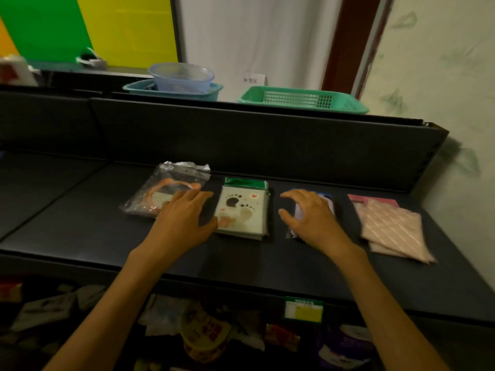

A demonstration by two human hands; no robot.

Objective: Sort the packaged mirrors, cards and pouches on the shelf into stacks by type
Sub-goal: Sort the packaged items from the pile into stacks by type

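From the head camera, four piles sit in a row on a matte, dark shelf (80, 226). At far left lies the mirror pack (163, 191): a crinkly clear plastic bag holding a rounded, peach-rimmed shape. Just beside it to the right is a squared stack of cards (245, 210), glossy cream faces printed with dark footprints and a small heart, green header strip on top. Next comes a slim pack in clear film with pale lilac inside (328, 204), mostly hidden. At far right, well apart from the cards, lie the pink pouches (392, 226), soft, quilted in a diamond pattern, overlapping and skewed.

The left hand (184, 220) lies with fingers spread and fairly straight, fingertips over the mirror pack's near edge, thumb touching the cards. The right hand (310, 215) arches over the lilac pack, fingers loosely curved, holding nothing visible.

Behind the shelf's back panel stand two green perforated plastic baskets (302, 99), one carrying a translucent blue bowl (182, 77).
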